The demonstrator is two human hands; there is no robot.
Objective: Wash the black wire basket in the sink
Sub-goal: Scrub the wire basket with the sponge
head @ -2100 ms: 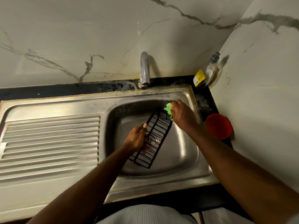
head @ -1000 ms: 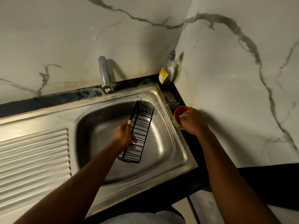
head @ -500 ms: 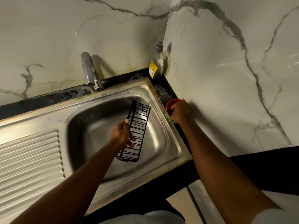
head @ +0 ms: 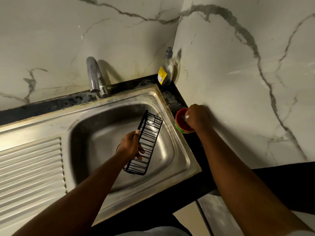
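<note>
Setting: a steel sink (head: 122, 100) let into a black tabletop (head: 196, 169), in the corner of two marble-veined walls (head: 119, 31). A ribbed drainboard (head: 30, 167) lies to the left of the basin.
Tap: a curved steel tap (head: 92, 74) behind the far rim, well apart from the basket.
Bottle: a clear bottle (head: 168, 65) with a grey cap and a yellow label, upright in the corner.
Red tub: a red tub (head: 180, 123) with a green band, on the tabletop just beside the sink's right rim.
In the way: my left forearm (head: 95, 184) crosses the near rim and hides part of the basin. My right hand covers the tub's right side.
Count: one basket, one sink, one tap, one bottle, one tub, two hands.
Left hand: my left hand (head: 130, 146) is clenched round the left long edge of the black wire basket (head: 150, 135), thumb along the top wire, fingertips showing between the bars.
Right hand: my right hand (head: 198, 116) has its knuckles up and its fingers curled into the tub's mouth. I cannot tell whether they hold anything.
Basket position: over the basin and tilted, running from near to far, just right of my left hand and well apart from my right hand. I cannot tell whether its near end touches the basin floor.
</note>
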